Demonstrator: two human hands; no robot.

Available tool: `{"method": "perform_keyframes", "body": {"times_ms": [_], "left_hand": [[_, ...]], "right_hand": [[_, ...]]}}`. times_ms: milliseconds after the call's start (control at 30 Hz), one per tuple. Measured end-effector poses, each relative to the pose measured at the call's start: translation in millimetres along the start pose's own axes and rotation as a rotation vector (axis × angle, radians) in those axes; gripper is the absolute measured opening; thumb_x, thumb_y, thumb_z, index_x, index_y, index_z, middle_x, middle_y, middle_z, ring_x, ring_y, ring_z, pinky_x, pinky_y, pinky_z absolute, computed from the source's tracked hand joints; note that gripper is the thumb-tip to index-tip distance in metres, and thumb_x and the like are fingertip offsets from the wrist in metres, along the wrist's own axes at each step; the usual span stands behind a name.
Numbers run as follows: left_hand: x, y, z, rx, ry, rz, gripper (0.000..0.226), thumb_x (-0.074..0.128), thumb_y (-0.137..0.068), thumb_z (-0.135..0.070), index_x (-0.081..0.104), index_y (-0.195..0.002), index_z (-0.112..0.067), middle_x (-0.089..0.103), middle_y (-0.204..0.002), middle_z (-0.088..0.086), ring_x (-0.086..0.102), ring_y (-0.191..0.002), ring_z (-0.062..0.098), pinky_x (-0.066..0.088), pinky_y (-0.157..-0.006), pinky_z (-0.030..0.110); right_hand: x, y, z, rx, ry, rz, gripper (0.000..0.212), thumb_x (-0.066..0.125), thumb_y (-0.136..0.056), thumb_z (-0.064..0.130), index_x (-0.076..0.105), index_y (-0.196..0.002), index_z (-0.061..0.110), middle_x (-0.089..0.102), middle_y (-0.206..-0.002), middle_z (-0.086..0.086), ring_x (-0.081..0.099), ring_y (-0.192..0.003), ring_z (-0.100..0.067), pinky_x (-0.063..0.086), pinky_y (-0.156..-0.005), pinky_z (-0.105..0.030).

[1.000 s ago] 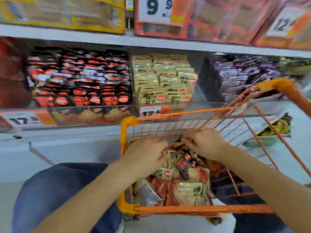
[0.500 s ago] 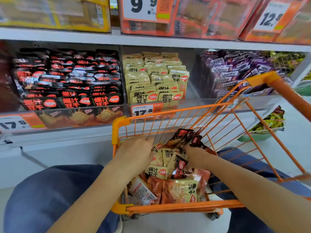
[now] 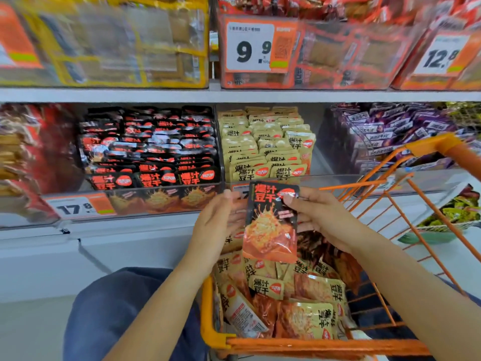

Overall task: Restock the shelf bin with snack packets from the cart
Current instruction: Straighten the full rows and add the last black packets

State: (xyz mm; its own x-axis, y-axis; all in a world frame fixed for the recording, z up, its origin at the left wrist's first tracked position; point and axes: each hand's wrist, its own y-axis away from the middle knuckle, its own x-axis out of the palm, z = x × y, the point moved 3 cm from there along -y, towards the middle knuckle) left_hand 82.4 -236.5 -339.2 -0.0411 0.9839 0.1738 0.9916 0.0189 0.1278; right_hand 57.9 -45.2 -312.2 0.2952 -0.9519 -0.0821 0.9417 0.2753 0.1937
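A black and red snack packet (image 3: 270,220) is held upright above the orange cart (image 3: 312,346). My right hand (image 3: 322,220) pinches its upper right corner between thumb and fingers. My left hand (image 3: 218,222) is at its left edge with fingers nearly straight, touching the packet. The cart holds several beige and red packets (image 3: 294,303). On the shelf behind, a clear bin (image 3: 156,201) is packed with matching black packets (image 3: 153,149), and a beige-packet bin (image 3: 268,144) stands to its right.
Purple packets (image 3: 395,131) fill the bin at the right. The upper shelf (image 3: 234,96) carries yellow and orange boxes with price tags. The cart's orange handle (image 3: 442,147) rises at right. My knee in blue trousers (image 3: 125,313) is beside the cart.
Both hands have risen out of the cart. My right hand now lifts one black packet, with the left hand alongside it. The view has tilted up toward the shelf.
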Motion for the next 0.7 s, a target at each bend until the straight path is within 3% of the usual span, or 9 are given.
{"method": "perform_keyframes", "body": {"times_ms": [67, 133, 200, 267, 333, 400, 500, 600, 700], "left_hand": [[-9, 2, -11, 0.011, 0.061, -0.030, 0.033, 0.039, -0.098, -0.034, 0.059, -0.117, -0.014, 0.069, -0.105, 0.002, 0.069, -0.091, 0.009, 0.054, -0.073, 0.017], [-25, 3, -25, 0.036, 0.068, -0.076, 0.025, 0.049, -0.095, -0.028, 0.059, -0.117, -0.018, 0.069, -0.105, -0.002, 0.069, -0.093, 0.010, 0.055, -0.075, 0.018], [-44, 4, -40, 0.093, -0.044, -0.073, 0.031, 0.065, -0.086, -0.019, 0.057, -0.115, -0.026, 0.068, -0.103, -0.011, 0.067, -0.096, 0.008, 0.054, -0.079, 0.019], [-63, 6, -55, 0.114, -0.204, -0.004, 0.053, 0.077, -0.075, -0.013, 0.054, -0.120, -0.030, 0.066, -0.107, -0.015, 0.066, -0.096, 0.003, 0.053, -0.080, 0.019], [-87, 7, -70, 0.118, -0.346, 0.042, 0.049, 0.081, -0.071, -0.011, 0.062, -0.115, -0.022, 0.067, -0.104, -0.006, 0.066, -0.087, 0.004, 0.052, -0.074, 0.018], [-119, 10, -89, 0.205, -0.545, -0.038, 0.028, 0.083, -0.071, -0.019, 0.070, -0.094, -0.009, 0.065, -0.080, 0.000, 0.058, -0.068, 0.005, 0.046, -0.064, 0.020], [-178, 13, -121, 0.355, -0.869, -0.388, 0.031, 0.069, -0.068, -0.036, 0.067, -0.076, -0.007, 0.056, -0.063, 0.001, 0.045, -0.058, 0.004, 0.034, -0.056, 0.024], [-222, 10, -151, 0.398, -1.078, -0.690, 0.024, 0.068, -0.078, -0.034, 0.071, -0.090, -0.014, 0.062, -0.070, 0.003, 0.061, -0.074, 0.023, 0.035, -0.060, 0.030], [-240, -24, -153, 0.414, -1.254, -0.756, 0.024, 0.066, -0.084, -0.023, 0.070, -0.106, -0.012, 0.071, -0.090, 0.015, 0.065, -0.090, 0.033, 0.047, -0.073, 0.037]], "right_hand": [[13, -3, 6, -0.030, 0.010, 0.035, 0.022, 0.057, -0.093, 0.021, 0.071, -0.078, 0.029, 0.071, -0.075, 0.007, 0.068, -0.068, -0.014, 0.050, -0.055, -0.020], [30, -9, 14, -0.045, 0.037, 0.046, 0.029, 0.060, -0.091, 0.024, 0.070, -0.064, 0.029, 0.063, -0.063, 0.014, 0.062, -0.062, -0.006, 0.048, -0.057, -0.021], [51, -22, 22, -0.064, 0.055, 0.084, 0.023, 0.066, -0.084, 0.032, 0.073, -0.084, 0.010, 0.067, -0.074, 0.002, 0.063, -0.066, -0.010, 0.052, -0.063, -0.028], [79, -38, 33, -0.101, 0.068, 0.143, 0.045, 0.071, -0.078, 0.036, 0.066, -0.098, -0.004, 0.067, -0.086, -0.015, 0.064, -0.075, -0.019, 0.051, -0.072, -0.034], [111, -52, 44, -0.152, 0.104, 0.214, 0.027, 0.069, -0.079, 0.030, 0.069, -0.095, 0.008, 0.069, -0.087, -0.018, 0.064, -0.075, -0.019, 0.051, -0.071, -0.030], [138, -65, 53, -0.230, 0.208, 0.222, 0.022, 0.070, -0.082, 0.030, 0.065, -0.100, 0.019, 0.071, -0.090, -0.005, 0.065, -0.080, -0.012, 0.050, -0.071, -0.025], [153, -93, 59, -0.431, 0.712, -0.003, 0.045, 0.065, -0.086, 0.041, 0.053, -0.125, 0.022, 0.061, -0.118, 0.003, 0.055, -0.112, -0.015, 0.042, -0.093, -0.031], [149, -123, 57, -0.595, 1.116, -0.273, 0.047, 0.057, -0.091, 0.037, 0.051, -0.130, 0.010, 0.058, -0.124, -0.016, 0.050, -0.119, -0.034, 0.039, -0.101, -0.045], [139, -145, 43, -0.555, 1.204, -0.398, 0.046, 0.043, -0.095, 0.038, 0.056, -0.123, 0.004, 0.061, -0.121, -0.022, 0.050, -0.122, -0.039, 0.038, -0.104, -0.054]]}}
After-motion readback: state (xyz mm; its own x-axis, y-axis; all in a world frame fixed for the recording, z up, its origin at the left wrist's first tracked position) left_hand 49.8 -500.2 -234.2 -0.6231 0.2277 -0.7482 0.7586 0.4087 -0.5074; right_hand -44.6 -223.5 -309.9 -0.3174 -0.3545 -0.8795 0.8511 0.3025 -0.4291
